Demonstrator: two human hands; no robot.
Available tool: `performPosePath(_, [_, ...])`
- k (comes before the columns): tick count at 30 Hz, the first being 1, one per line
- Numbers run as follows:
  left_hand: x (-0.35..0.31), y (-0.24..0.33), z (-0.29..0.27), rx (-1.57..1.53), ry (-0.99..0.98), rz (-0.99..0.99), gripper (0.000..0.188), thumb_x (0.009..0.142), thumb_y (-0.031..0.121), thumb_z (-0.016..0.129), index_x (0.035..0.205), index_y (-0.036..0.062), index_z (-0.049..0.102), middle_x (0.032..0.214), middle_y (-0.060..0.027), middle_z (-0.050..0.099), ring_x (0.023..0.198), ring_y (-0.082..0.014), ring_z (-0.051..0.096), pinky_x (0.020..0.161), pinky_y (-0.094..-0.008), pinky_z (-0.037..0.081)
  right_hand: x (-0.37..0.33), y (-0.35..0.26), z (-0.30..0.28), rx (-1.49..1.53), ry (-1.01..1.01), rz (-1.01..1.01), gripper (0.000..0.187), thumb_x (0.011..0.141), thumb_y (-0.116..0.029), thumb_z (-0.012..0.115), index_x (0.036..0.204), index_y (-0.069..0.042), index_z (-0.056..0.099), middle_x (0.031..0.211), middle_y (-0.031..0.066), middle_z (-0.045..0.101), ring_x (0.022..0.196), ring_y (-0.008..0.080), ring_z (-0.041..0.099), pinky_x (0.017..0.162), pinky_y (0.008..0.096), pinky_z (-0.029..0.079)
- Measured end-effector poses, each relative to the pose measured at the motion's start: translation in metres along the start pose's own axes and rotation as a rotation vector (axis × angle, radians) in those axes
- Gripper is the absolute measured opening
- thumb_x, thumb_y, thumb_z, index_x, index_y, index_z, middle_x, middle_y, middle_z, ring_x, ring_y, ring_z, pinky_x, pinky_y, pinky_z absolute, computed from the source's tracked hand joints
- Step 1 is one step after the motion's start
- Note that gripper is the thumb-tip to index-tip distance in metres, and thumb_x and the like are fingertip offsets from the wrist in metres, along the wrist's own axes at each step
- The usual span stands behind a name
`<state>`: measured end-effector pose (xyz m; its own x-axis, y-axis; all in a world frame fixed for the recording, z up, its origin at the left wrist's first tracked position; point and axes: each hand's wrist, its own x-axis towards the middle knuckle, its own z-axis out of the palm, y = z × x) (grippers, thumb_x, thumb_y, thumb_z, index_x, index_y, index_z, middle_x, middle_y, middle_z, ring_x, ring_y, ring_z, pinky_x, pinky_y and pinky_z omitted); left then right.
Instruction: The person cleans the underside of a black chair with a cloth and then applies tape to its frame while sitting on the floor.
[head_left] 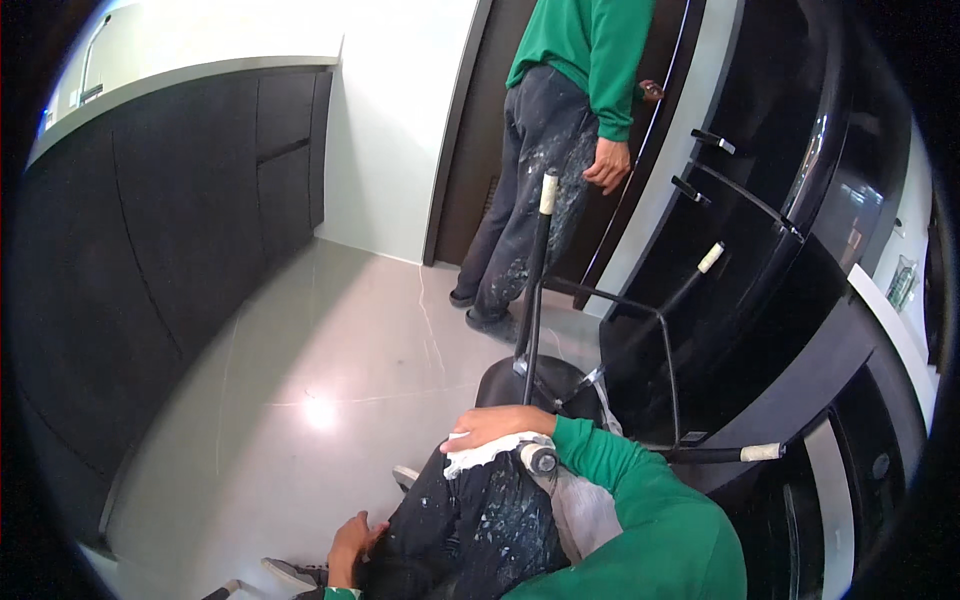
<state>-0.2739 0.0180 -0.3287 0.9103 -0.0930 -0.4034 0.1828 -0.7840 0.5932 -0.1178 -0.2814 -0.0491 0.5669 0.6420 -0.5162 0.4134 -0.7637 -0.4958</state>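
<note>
My right hand rests over my knee, its fingers closed on a crumpled white cloth. Just beside it is the end of a black stool leg, wrapped in pale tape. The upturned black stool has several legs with taped tips; one points upward. Its dark seat is low, partly hidden behind my right arm. By my left thigh, my left hand hangs with fingers loosely apart and nothing visible in it. Paint marks cover my dark trousers.
A co-worker in a green top stands beyond the stool at a dark door, one hand near its edge. Dark cabinets with a pale countertop line the left. Glossy black cabinets with handles stand on the right. The floor is pale.
</note>
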Motion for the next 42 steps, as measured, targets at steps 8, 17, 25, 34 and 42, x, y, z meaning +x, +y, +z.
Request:
performPosePath(8, [-0.002,0.010,-0.009,0.007,-0.024,0.012,0.069,0.092,0.053,0.060,0.126,-0.0068,0.054,0.110,-0.0323,0.066,0.106,-0.0457,0.063,0.090,-0.0513,0.051,0.003,0.002,0.000,0.002,-0.014,0.011,0.063,0.099,-0.055,0.049,0.099,0.005,0.068,0.083,0.0148,0.069,0.077,0.0234,0.065,0.072,0.0378,0.050])
performPosePath(17, [-0.001,0.009,-0.009,0.029,-0.041,0.001,0.064,0.092,0.051,0.062,0.120,-0.0062,0.056,0.108,-0.0316,0.067,0.104,-0.0461,0.064,0.088,-0.0511,0.052,0.013,0.017,0.002,-0.027,-0.046,-0.137,0.064,0.099,-0.056,0.048,0.097,0.004,0.070,0.088,0.0217,0.070,0.082,0.0307,0.067,0.075,0.0434,0.050])
performPosePath(25, [-0.003,0.015,-0.013,0.058,-0.017,0.022,0.064,0.091,0.051,0.063,0.123,-0.0045,0.055,0.108,-0.0305,0.067,0.105,-0.0453,0.064,0.089,-0.0515,0.052,0.011,0.015,0.000,-0.051,-0.055,-0.064,0.059,0.101,-0.050,0.048,0.096,0.005,0.069,0.078,0.0203,0.064,0.076,0.0344,0.063,0.072,0.0431,0.049])
performPosePath(34, [0.003,0.004,-0.002,0.064,0.025,0.055,0.064,0.092,0.053,0.061,0.123,-0.0029,0.054,0.109,-0.0286,0.067,0.104,-0.0453,0.064,0.088,-0.0518,0.052,0.000,-0.011,-0.010,-0.075,-0.055,0.071,0.064,0.098,-0.057,0.049,0.100,0.004,0.070,0.090,0.0253,0.069,0.084,0.0372,0.067,0.078,0.0445,0.051])
performPosePath(42, [-0.002,0.014,-0.010,0.062,0.023,0.045,0.063,0.092,0.053,0.061,0.120,-0.0035,0.054,0.108,-0.0289,0.067,0.103,-0.0450,0.064,0.086,-0.0523,0.053,0.008,0.011,-0.002,-0.065,-0.027,-0.026,0.069,0.098,-0.060,0.047,0.100,0.006,0.069,0.095,0.0264,0.068,0.091,0.0379,0.066,0.081,0.0424,0.050])
